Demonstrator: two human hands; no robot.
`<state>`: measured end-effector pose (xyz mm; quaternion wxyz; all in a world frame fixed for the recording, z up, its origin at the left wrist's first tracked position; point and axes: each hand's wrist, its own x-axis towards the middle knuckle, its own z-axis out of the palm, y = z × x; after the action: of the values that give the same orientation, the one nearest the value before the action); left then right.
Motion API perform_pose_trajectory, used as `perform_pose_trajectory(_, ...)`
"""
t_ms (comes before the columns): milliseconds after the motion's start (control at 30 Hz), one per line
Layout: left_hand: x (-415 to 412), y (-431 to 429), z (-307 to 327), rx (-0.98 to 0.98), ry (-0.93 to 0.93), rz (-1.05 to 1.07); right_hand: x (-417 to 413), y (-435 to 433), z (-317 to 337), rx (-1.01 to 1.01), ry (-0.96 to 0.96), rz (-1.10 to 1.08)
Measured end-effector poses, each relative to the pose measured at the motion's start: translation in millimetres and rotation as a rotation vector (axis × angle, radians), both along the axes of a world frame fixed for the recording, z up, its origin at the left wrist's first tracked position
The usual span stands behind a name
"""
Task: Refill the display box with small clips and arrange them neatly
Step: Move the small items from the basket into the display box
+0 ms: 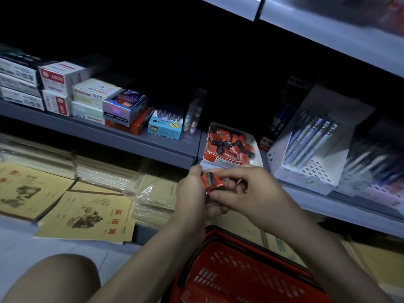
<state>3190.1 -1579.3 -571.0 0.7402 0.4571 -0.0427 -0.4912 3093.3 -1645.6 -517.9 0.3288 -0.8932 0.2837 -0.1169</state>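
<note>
The red and white display box (258,147) sits on the grey shelf, holding several small red and black clip packs (229,143) lying jumbled. Just below its front edge, both hands hold a bunch of red clip packs (211,179) between them. My left hand (192,193) grips the packs from the left with curled fingers. My right hand (247,189) pinches them from the right, fingers bent over the top. The packs' lower part is hidden by my fingers.
A red shopping basket (240,270) stands below my forearms. Stationery boxes (91,95) line the shelf (131,136) to the left, and a white pen display (310,154) stands to the right. Yellow exercise books (94,215) and wrapped stacks lie on the lower level. My knee (56,278) is at bottom left.
</note>
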Motion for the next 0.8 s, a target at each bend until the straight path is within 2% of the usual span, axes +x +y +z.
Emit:
perform_pose_trajectory(67, -0.5, -1.7, -1.3, 0.034, -0.049, 0.013, -3.2, -5.9, -7.3, 0.0, 0.001, -0.01)
perform_pose_trajectory(167, 0.9, -3.0, -3.5, 0.063, -0.041, 0.027, -9.1, -11.1, -14.7, -0.158, 0.032, -0.066)
perform_pose_trajectory(367, 2.6, -0.2, -4.0, 0.03, 0.046, -0.031, -11.1, -33.0, 5.3, -0.212, -0.189, -0.241)
perform_pose_trajectory(500, 3.3, 0.6, -1.0, 0.025, 0.094, -0.03, 20.6, -69.9, 7.3, -0.58, -0.203, -0.35)
perform_pose_trajectory(600, 4.1, 1.1, -0.1, -0.005, 0.158, -0.011, 44.2, -94.2, -8.9, -0.745, -0.021, -0.299)
perform_pose_trajectory(667, 5.8, 1.4, 1.5, -0.019, 0.182, 0.009, 49.4, -102.4, -17.9, -0.716, 0.107, -0.226)
perform_pose_trajectory(800, 12.9, 0.3, 2.9, -0.014, 0.166, 0.046, 35.5, -85.5, -3.8, -0.611, -0.126, -0.255)
